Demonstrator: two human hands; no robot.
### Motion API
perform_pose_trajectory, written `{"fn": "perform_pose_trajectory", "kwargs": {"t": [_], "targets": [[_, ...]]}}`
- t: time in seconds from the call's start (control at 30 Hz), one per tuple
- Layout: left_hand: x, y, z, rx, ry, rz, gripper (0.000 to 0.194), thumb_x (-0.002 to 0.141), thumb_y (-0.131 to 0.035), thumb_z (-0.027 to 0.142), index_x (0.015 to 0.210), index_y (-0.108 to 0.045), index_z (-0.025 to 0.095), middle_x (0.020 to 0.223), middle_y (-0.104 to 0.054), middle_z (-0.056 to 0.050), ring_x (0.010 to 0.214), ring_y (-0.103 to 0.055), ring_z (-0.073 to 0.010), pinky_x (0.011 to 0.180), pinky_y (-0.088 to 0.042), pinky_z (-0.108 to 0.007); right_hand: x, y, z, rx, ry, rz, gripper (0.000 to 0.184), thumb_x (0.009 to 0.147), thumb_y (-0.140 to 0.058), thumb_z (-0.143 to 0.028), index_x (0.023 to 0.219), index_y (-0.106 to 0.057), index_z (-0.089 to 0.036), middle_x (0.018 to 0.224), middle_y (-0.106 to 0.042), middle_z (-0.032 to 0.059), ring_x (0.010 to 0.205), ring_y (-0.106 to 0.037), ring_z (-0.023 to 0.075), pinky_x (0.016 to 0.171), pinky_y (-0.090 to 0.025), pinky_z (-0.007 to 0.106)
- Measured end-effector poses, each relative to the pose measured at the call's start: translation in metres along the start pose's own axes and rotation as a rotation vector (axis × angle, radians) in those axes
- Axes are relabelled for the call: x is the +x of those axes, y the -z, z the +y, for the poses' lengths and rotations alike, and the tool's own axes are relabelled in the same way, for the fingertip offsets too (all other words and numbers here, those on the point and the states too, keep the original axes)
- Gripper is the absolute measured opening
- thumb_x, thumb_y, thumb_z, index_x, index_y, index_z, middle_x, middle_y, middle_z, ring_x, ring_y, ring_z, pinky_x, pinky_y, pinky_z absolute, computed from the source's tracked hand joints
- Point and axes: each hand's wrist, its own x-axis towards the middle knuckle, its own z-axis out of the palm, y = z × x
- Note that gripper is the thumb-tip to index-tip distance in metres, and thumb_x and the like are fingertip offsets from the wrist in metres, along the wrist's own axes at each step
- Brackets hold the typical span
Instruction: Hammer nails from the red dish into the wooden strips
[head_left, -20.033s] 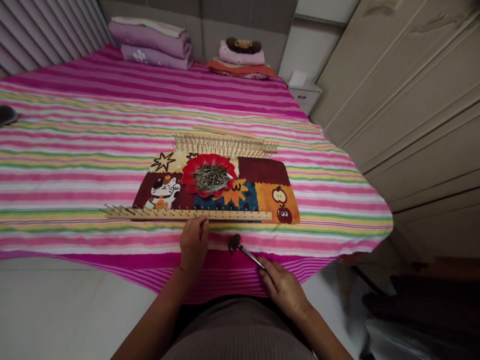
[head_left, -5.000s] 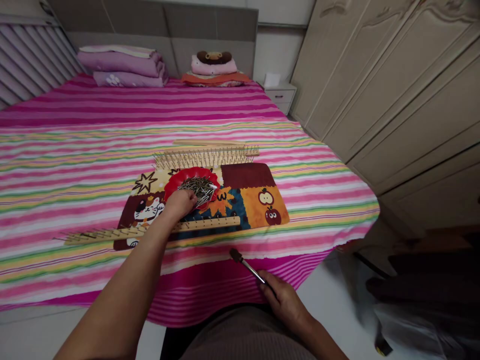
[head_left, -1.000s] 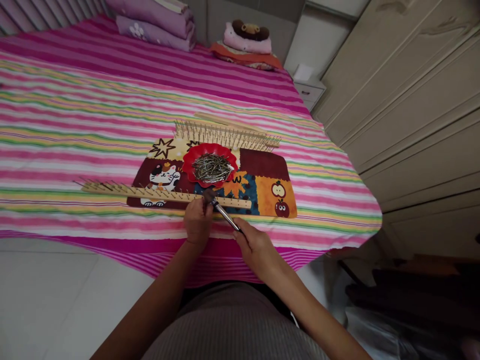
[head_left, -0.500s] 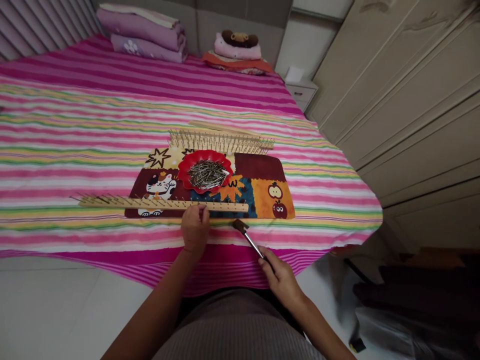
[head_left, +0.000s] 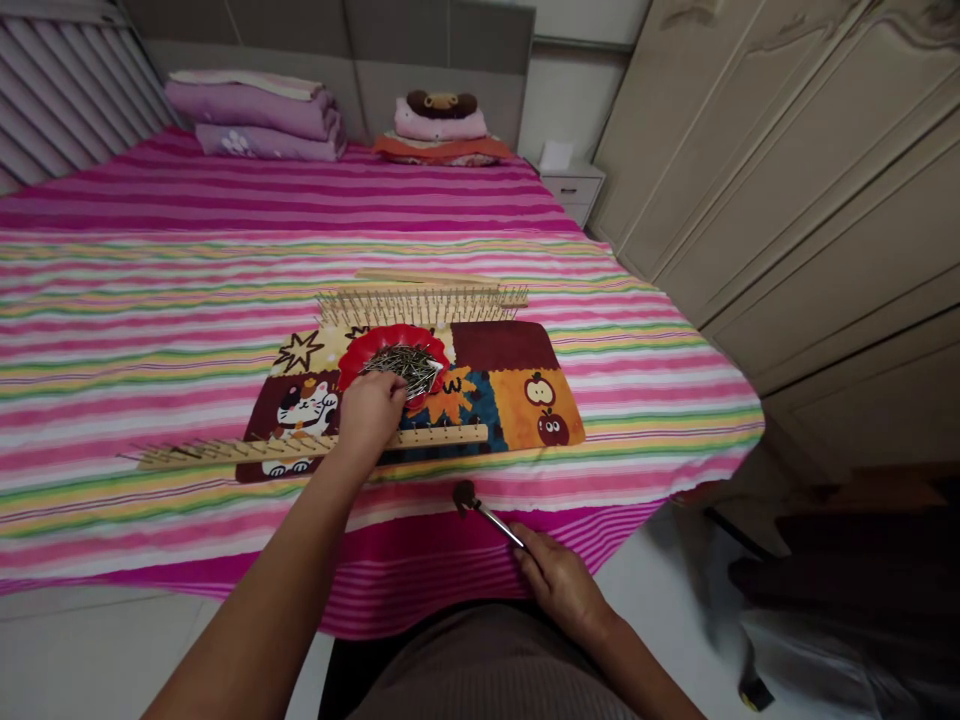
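Note:
My left hand [head_left: 371, 408] reaches over the near rim of a red scalloped bowl [head_left: 358, 350]. Its fingertips are drawn together at the pile of nails [head_left: 405, 362] inside; whether a nail is between them is too small to see. Under that wrist lies a long wooden strip [head_left: 450, 435] with nails standing along it, more densely at its left end. My right hand [head_left: 559, 580] is wrapped round the handle of a hammer [head_left: 496, 520], whose dark head hangs just in front of the bed's near edge, apart from the strip.
A patterned mat [head_left: 504, 345] lies under the bowl and part of the strip. Behind it are more nail-studded wooden strips [head_left: 420, 306]. Folded bedding [head_left: 259, 120] and a stack of pillows [head_left: 441, 125] sit at the far side of the bed. Wardrobe doors [head_left: 780, 200] stand to the right.
My left hand has left the wooden strip and moved forward to the bowl of nails. The hammer has drawn slightly back from the strip, still in my right hand. The view has tilted up.

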Motion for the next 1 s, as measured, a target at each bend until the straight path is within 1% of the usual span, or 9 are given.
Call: {"fn": "perform_pose_trajectory", "kwargs": {"t": [0.1, 0.2, 0.43, 0.57, 0.63, 0.7, 0.87, 0.93, 1.0], "targets": [[0.025, -0.017, 0.003, 0.134, 0.046, -0.141, 0.013, 0.068, -0.059, 0.018, 0.072, -0.070, 0.022, 0.081, -0.069, -0.009, 0.077, -0.062, -0.0250, 0.072, -0.047, -0.035, 0.000, 0.000, -0.001, -0.034, -0.007, -0.011, 0.039, 0.095, -0.040, -0.028, 0.130, -0.057, -0.022, 0.105, -0.071, 0.0093, 0.091, -0.069, 0.0211, 0.080, -0.057, 0.032], [0.033, -0.026, 0.007, 0.232, 0.077, -0.223, 0.015, 0.068, -0.059, 0.018, 0.076, -0.072, 0.021, 0.084, -0.069, -0.012, 0.077, -0.064, -0.0264, 0.070, -0.048, -0.036, 0.000, 0.001, -0.003, -0.063, -0.005, -0.034, 0.039, 0.096, -0.038, -0.028, 0.130, -0.057, -0.022, 0.106, -0.071, 0.0093, 0.091, -0.069, 0.0211, 0.081, -0.056, 0.032], [0.033, -0.024, 0.012, 0.376, -0.043, -0.285, 0.022, 0.075, -0.050, 0.018, 0.079, -0.072, 0.015, 0.088, -0.068, -0.017, 0.079, -0.065, -0.0271, 0.070, -0.048, -0.035, 0.002, 0.001, -0.005, -0.056, -0.024, -0.072, 0.041, 0.096, -0.037, -0.027, 0.131, -0.055, -0.017, 0.109, -0.069, 0.0118, 0.092, -0.069, 0.0222, 0.082, -0.055, 0.034], [0.034, -0.017, 0.013, 0.333, -0.009, -0.310, 0.023, 0.076, -0.049, 0.019, 0.081, -0.070, 0.014, 0.092, -0.069, -0.017, 0.084, -0.065, -0.0260, 0.073, -0.048, -0.033, 0.002, 0.001, -0.005, -0.059, -0.041, -0.091, 0.042, 0.096, -0.036, -0.027, 0.133, -0.053, -0.018, 0.107, -0.069, 0.0114, 0.090, -0.069, 0.0218, 0.080, -0.055, 0.033], [0.036, -0.011, 0.011, 0.232, 0.066, -0.320, 0.021, 0.076, -0.049, 0.021, 0.080, -0.069, 0.016, 0.091, -0.070, -0.014, 0.084, -0.065, -0.0244, 0.074, -0.048, -0.032, 0.001, -0.001, -0.004, -0.070, -0.045, -0.094, 0.042, 0.096, -0.037, -0.027, 0.134, -0.053, -0.019, 0.106, -0.069, 0.0106, 0.089, -0.068, 0.0212, 0.080, -0.055, 0.033], [0.038, -0.002, 0.008, 0.053, 0.161, -0.310, 0.018, 0.075, -0.051, 0.026, 0.076, -0.066, 0.017, 0.085, -0.071, -0.010, 0.080, -0.064, -0.0219, 0.073, -0.048, -0.031, 0.001, -0.002, -0.002, -0.080, -0.045, -0.095, 0.042, 0.095, -0.037, -0.027, 0.134, -0.054, -0.019, 0.107, -0.069, 0.0108, 0.091, -0.068, 0.0214, 0.082, -0.054, 0.033], [0.029, 0.027, 0.006, -0.662, 0.406, -0.277, 0.012, 0.064, -0.059, 0.028, 0.069, -0.060, 0.017, 0.064, -0.065, -0.002, 0.061, -0.060, -0.0142, 0.060, -0.048, -0.026, 0.001, -0.004, 0.000, -0.077, -0.027, -0.087, 0.043, 0.095, -0.036, -0.027, 0.133, -0.054, -0.018, 0.110, -0.068, 0.0121, 0.096, -0.067, 0.0217, 0.084, -0.054, 0.033], [0.019, 0.038, 0.009, -0.863, 0.497, -0.261, 0.020, 0.057, -0.065, 0.027, 0.073, -0.060, 0.016, 0.062, -0.064, -0.001, 0.057, -0.059, -0.0130, 0.054, -0.047, -0.024, 0.001, -0.004, 0.000, -0.082, -0.019, -0.070, 0.042, 0.095, -0.037, -0.027, 0.132, -0.055, -0.019, 0.109, -0.069, 0.0114, 0.094, -0.067, 0.0213, 0.083, -0.055, 0.033], [0.008, 0.047, 0.011, -0.978, 0.550, -0.217, 0.032, 0.052, -0.070, 0.026, 0.080, -0.061, 0.016, 0.061, -0.065, 0.000, 0.054, -0.060, -0.0125, 0.050, -0.046, -0.022, 0.001, -0.004, -0.001, -0.083, -0.014, -0.057, 0.041, 0.095, -0.037, -0.027, 0.131, -0.056, -0.018, 0.105, -0.069, 0.0116, 0.092, -0.068, 0.0212, 0.082, -0.055, 0.033]]}}
